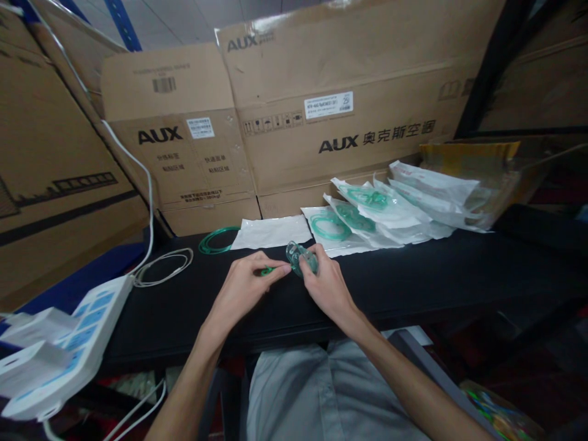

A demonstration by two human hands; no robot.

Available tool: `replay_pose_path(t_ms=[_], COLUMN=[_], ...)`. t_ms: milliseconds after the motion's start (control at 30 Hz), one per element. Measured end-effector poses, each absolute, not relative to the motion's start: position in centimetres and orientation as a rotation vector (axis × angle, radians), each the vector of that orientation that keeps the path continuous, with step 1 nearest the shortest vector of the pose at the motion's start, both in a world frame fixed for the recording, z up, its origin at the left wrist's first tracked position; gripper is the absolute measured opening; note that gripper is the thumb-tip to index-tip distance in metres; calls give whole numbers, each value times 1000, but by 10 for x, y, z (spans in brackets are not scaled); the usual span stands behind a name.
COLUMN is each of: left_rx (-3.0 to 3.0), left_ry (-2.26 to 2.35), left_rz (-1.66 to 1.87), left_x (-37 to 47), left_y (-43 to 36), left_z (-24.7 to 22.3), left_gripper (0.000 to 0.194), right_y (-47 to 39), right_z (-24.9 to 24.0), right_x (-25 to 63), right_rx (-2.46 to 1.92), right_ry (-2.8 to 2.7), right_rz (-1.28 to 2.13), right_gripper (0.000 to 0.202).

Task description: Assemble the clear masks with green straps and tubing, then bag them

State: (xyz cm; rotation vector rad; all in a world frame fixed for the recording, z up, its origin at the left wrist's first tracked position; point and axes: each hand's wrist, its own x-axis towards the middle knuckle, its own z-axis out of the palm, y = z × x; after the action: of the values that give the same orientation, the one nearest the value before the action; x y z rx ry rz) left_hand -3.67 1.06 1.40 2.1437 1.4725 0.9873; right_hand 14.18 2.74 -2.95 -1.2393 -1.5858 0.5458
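Observation:
Over the black table, my right hand [324,278] is closed around a clear greenish plastic mask [301,257]. My left hand [248,283] pinches a small green strap [267,271], its fingertips touching the mask's left side. Just behind the hands, a white packet [272,233] lies flat, with a coil of green tubing [215,240] at its left end. To the right, several clear-and-white packets [372,199] are piled up, with green tubing visible inside some of them.
A white power strip [87,337] with plugged-in adapters sits at the left edge of the black table [413,275]. Beside it lies a looped pale cable [168,269]. Large cardboard boxes [285,79] stand along the back. A bin of colourful items [500,413] is at lower right.

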Motion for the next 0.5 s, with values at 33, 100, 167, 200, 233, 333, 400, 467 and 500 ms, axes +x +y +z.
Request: replay_pose_path(t_ms=[33, 100, 167, 200, 233, 333, 400, 467, 500], left_rx=[2151, 2168, 2190, 2201, 2212, 2231, 2232, 2230, 2230], left_ry=[1487, 1516, 1535, 1543, 1546, 1548, 1545, 1551, 1560], left_rz=[984, 990, 995, 995, 993, 996, 1000, 1000, 1000], left_x=[-36, -35, -34, -33, -32, -28, -25, -22, -20], left_y=[10, 10, 9, 8, 7, 5, 4, 4, 4], left_z=[14, 15, 17, 17, 18, 20, 20, 20, 20], left_gripper=[36, 33, 29, 27, 25, 19, 17, 15, 16], right_y=[27, 27, 27, 27, 27, 27, 27, 27, 27], right_z=[-29, -29, -29, -29, -29, -30, -30, -30, -30], right_x=[142, 142, 142, 142, 142, 142, 141, 141, 141], right_rx=[-1243, -1251, -1247, -1241, -1234, -1226, -1224, -1216, -1212], right_ry=[-1587, -1584, -1580, -1578, -1577, -1574, -1565, -1559, -1559], right_rz=[541, 539, 543, 546, 548, 567, 584, 605, 614], right_gripper=[10, 10, 10, 10, 10, 10, 12, 14, 16])
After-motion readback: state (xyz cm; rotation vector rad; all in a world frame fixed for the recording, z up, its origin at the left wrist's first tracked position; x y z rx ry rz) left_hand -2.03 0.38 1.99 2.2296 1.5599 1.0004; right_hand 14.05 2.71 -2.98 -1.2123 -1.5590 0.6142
